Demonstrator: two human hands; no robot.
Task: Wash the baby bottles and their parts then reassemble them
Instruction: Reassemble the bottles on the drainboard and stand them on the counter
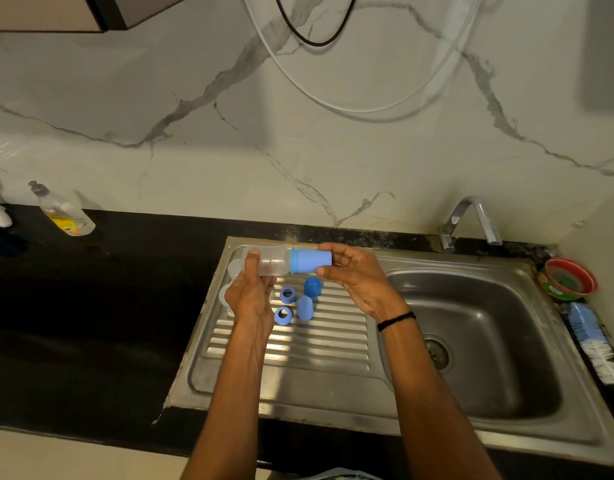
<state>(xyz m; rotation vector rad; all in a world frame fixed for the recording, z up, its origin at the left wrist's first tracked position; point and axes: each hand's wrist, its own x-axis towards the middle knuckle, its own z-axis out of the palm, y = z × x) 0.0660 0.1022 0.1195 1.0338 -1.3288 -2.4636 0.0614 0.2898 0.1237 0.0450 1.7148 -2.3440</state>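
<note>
Above the drainboard point(298, 351) we find the bottle point(277, 263) held level. The left hand point(251, 299) curls its fingers round the clear body. The right hand point(361, 282) pinches its blue cap point(310, 260) between thumb and fingers. Two loose caps point(304, 307) and two rings point(288, 294) lie beneath.

Left hand point(251, 296) and right hand point(359, 282) raised, fingers point(328, 246) curled.
</note>
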